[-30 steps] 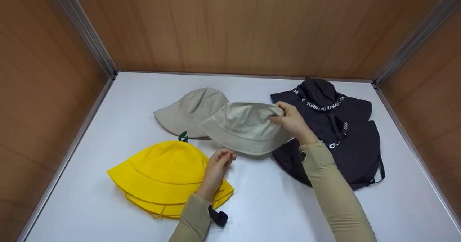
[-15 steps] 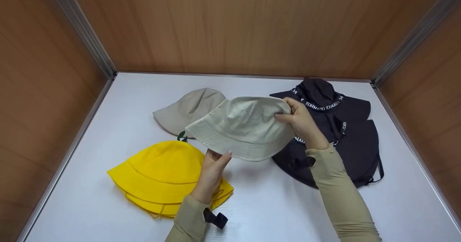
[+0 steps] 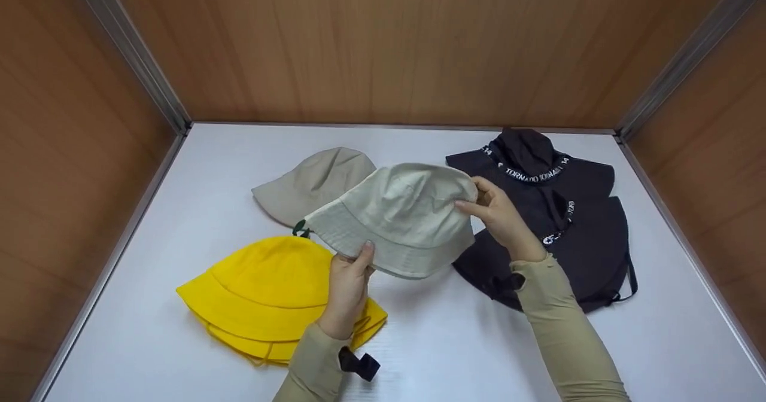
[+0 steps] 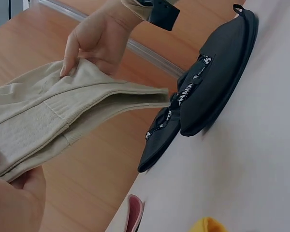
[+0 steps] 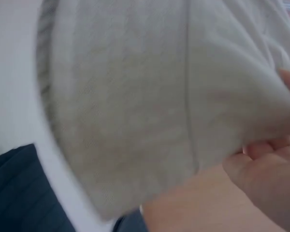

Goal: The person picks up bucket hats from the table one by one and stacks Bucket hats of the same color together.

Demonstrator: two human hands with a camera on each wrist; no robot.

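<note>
A pale cream bucket hat [image 3: 413, 210] is held up above the table between both hands, its crown folded flat and its brim toward the person. The right hand [image 3: 499, 219] pinches the crown's upper right side. At the lower brim edge, the left hand [image 3: 350, 285] grips with its thumb on top; its other fingers are hidden under the brim. In the left wrist view the hat [image 4: 53, 104] shows its two brim layers slightly apart. Close by the left hand lie yellow bucket hats [image 3: 257, 294], stacked with a small green leaf tag on top.
Behind the held hat lies a beige hat [image 3: 317, 180]. Black hats [image 3: 592, 252] with white lettering overlap at the right, partly behind the right arm. Wooden panels [image 3: 383, 49] enclose the white table [image 3: 431, 354] at the back and sides.
The left hand has risen from beside the hat and taken hold of its lower brim. The cream hat has tilted and shifted slightly left, and the right hand keeps its pinch on the crown.
</note>
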